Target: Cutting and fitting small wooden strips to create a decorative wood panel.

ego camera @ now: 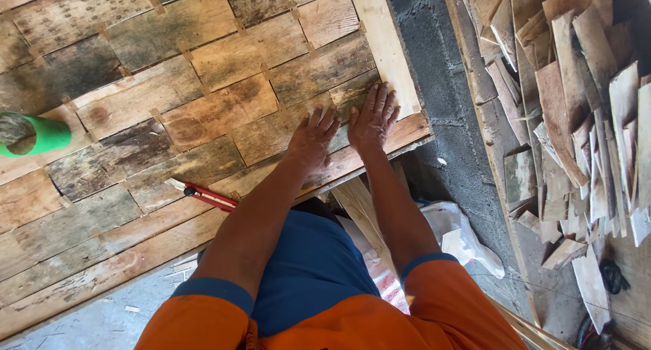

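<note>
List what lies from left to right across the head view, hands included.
Green cylinder → red-handled tool on the wooden panel → left hand → right hand, both flat on the panel → grey concrete strip → pile of wood offcuts.

Orange short sleeves (blue-cuffed), blue shorts, bare forearms and fingers.

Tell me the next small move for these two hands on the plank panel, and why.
Probably press the short plank down and snug against the pale edge strip. Both the left hand and right hand lie flat on it at the wooden panel corner, and the red-handled tool lies untouched nearby.
</note>
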